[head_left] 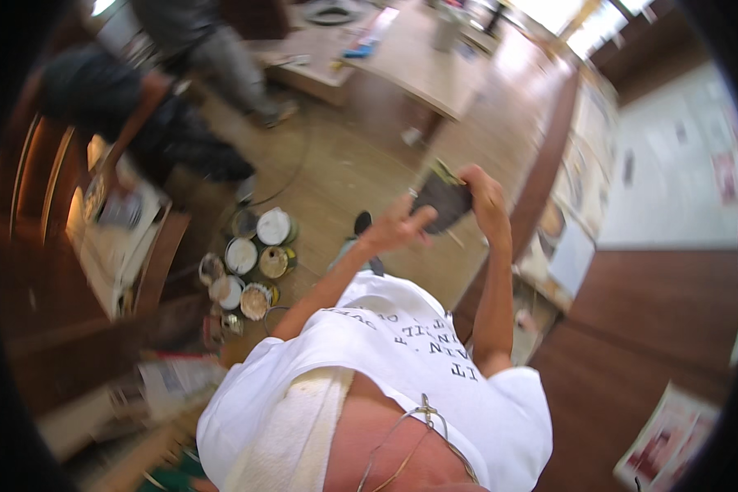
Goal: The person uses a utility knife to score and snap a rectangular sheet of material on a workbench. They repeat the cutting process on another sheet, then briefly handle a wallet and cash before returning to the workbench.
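A dark grey, flat piece with a yellow-green upper edge (pixel 445 202), resembling a sheet of sandpaper, is held up in front of my body between both hands. My left hand (pixel 398 226) grips its left side, a finger lying across its face. On the opposite side, my right hand (pixel 487 197) has its fingers closed around the upper right edge. Motion blur hides the sheet's finer detail.
Several open paint cans (pixel 240 255) stand on the floor to the left. Beyond them a person in dark clothes (pixel 98 90) bends over a panel; another person (pixel 213 57) stands behind. A light worktable (pixel 418 57) is ahead, dark brown boards (pixel 656 320) at right.
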Action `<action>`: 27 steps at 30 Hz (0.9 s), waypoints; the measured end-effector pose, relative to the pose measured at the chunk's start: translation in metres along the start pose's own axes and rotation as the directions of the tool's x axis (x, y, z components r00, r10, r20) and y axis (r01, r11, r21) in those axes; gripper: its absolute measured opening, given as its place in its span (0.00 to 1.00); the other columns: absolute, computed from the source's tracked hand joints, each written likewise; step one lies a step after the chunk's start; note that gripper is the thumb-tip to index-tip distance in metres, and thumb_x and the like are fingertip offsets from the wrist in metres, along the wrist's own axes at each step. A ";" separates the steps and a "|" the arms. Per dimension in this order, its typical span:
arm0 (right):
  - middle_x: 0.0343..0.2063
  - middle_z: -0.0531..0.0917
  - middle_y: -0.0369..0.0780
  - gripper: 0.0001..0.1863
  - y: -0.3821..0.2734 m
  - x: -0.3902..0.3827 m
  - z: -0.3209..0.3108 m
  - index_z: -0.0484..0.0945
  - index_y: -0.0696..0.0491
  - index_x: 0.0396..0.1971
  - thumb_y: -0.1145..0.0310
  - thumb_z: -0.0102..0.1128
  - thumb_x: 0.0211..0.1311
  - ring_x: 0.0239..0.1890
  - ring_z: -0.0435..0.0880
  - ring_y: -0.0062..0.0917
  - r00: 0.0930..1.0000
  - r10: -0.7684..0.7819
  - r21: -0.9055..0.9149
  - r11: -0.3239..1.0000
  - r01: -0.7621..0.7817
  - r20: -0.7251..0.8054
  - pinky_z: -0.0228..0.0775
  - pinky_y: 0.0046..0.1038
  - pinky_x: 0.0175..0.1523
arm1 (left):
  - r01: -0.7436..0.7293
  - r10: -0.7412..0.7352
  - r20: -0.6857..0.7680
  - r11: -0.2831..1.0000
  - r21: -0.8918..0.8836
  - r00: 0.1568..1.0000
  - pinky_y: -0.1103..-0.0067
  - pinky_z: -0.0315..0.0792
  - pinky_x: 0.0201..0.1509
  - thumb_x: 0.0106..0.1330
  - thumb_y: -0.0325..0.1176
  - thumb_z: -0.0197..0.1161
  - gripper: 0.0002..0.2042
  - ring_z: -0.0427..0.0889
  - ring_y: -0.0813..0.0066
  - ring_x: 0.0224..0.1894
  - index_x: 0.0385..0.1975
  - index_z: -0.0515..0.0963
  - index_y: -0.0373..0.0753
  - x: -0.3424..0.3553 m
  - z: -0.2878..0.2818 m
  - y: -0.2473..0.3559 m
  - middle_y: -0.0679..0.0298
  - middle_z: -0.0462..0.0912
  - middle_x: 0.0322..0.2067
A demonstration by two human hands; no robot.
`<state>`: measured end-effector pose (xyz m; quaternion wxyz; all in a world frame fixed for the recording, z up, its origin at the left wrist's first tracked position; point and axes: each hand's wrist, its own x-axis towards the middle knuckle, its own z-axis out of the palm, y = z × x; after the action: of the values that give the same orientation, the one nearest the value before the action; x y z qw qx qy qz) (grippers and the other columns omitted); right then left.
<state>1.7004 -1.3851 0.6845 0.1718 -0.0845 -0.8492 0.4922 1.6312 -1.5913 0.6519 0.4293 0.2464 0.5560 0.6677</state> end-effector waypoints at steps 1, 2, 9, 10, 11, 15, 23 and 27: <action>0.25 0.74 0.41 0.13 -0.009 -0.003 -0.006 0.76 0.58 0.36 0.62 0.51 0.68 0.28 0.71 0.28 0.995 0.099 0.067 0.993 -0.098 -0.015 0.66 0.31 0.37 | -0.023 0.023 0.004 1.000 -0.019 1.000 0.80 0.77 0.28 0.72 0.37 0.57 0.17 0.83 0.75 0.25 0.54 0.69 0.34 0.011 0.002 0.007 0.62 0.80 0.34; 0.25 0.75 0.38 0.12 -0.009 0.014 -0.015 0.78 0.58 0.39 0.64 0.56 0.66 0.29 0.72 0.24 0.987 0.154 0.143 0.979 -0.148 -0.038 0.67 0.28 0.38 | -0.060 0.062 0.041 0.998 -0.029 0.997 0.81 0.77 0.28 0.72 0.36 0.57 0.16 0.83 0.76 0.26 0.54 0.69 0.34 0.040 0.000 0.011 0.62 0.80 0.34; 0.26 0.79 0.35 0.10 0.057 0.069 -0.056 0.80 0.59 0.37 0.70 0.66 0.58 0.32 0.75 0.16 0.923 0.365 0.239 0.914 -0.329 -0.124 0.69 0.24 0.36 | -0.006 0.002 0.255 1.000 0.013 0.967 0.82 0.76 0.29 0.73 0.36 0.57 0.18 0.82 0.78 0.26 0.56 0.67 0.33 0.164 -0.009 0.015 0.64 0.80 0.35; 0.26 0.79 0.36 0.09 0.057 0.082 -0.059 0.79 0.59 0.35 0.70 0.65 0.59 0.31 0.75 0.18 0.911 0.370 0.220 0.918 -0.329 -0.183 0.69 0.25 0.36 | 0.015 -0.019 0.260 1.000 0.016 0.965 0.82 0.75 0.29 0.73 0.36 0.57 0.18 0.82 0.78 0.26 0.56 0.67 0.33 0.181 -0.011 0.019 0.64 0.80 0.35; 0.25 0.80 0.37 0.07 0.054 0.096 -0.062 0.79 0.59 0.34 0.71 0.64 0.59 0.30 0.76 0.19 0.896 0.373 0.201 0.922 -0.330 -0.241 0.69 0.26 0.36 | 0.035 -0.039 0.265 0.999 0.019 0.964 0.82 0.75 0.28 0.73 0.36 0.57 0.18 0.82 0.79 0.26 0.55 0.67 0.33 0.199 -0.012 0.024 0.64 0.80 0.35; 0.24 0.80 0.43 0.07 0.077 0.139 -0.089 0.79 0.59 0.31 0.70 0.60 0.63 0.28 0.77 0.29 0.850 0.167 -0.125 0.957 -0.261 -0.500 0.68 0.29 0.36 | -0.067 0.020 0.401 0.992 0.104 0.916 0.82 0.76 0.30 0.73 0.36 0.57 0.17 0.82 0.77 0.27 0.55 0.67 0.32 0.274 -0.012 0.043 0.63 0.80 0.35; 0.22 0.75 0.37 0.20 0.142 0.176 -0.171 0.79 0.57 0.30 0.55 0.51 0.72 0.27 0.73 0.21 0.653 0.375 0.025 0.878 -0.479 -0.657 0.64 0.26 0.33 | 0.133 -0.163 0.548 0.987 0.095 0.821 0.81 0.78 0.30 0.73 0.35 0.56 0.17 0.84 0.77 0.27 0.55 0.67 0.31 0.401 0.036 0.042 0.62 0.81 0.34; 0.22 0.73 0.31 0.25 0.184 0.185 -0.239 0.80 0.57 0.34 0.48 0.47 0.74 0.28 0.69 0.14 0.728 0.408 0.172 0.909 -0.379 -0.551 0.61 0.21 0.32 | 0.181 -0.221 0.583 0.975 0.127 0.782 0.81 0.78 0.29 0.73 0.34 0.56 0.18 0.84 0.76 0.26 0.56 0.66 0.31 0.464 0.065 0.033 0.61 0.81 0.34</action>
<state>1.6136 -1.0426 0.6730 0.3138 -0.4029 -0.7075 0.4885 1.4371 -1.1644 0.6313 0.6421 0.3957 0.4380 0.4892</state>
